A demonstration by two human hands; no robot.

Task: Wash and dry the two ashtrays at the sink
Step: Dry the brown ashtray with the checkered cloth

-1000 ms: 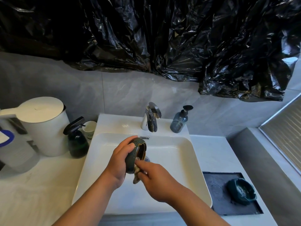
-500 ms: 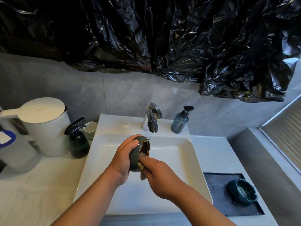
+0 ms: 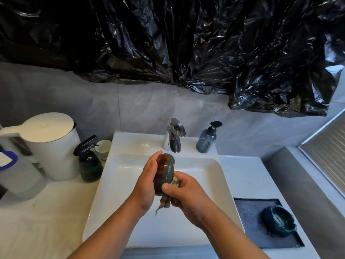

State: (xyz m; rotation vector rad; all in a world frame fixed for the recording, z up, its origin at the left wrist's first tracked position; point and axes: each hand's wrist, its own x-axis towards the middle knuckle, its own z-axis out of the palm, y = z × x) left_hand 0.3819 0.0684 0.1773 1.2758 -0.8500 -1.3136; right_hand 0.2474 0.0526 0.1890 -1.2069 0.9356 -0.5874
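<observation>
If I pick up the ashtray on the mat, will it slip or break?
Probably slippery: the ashtray looks glossy. Likely stiff and breakable: it seems glazed ceramic. It sits flat on the mat, so it shouldn't roll.

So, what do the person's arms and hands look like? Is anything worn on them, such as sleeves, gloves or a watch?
Nothing worn is visible. The left hand and the right hand have no gloves, and no ring shows on the fingers in view. The left forearm and the right forearm show no sleeve, watch or bracelet down to the picture's bottom edge.
</observation>
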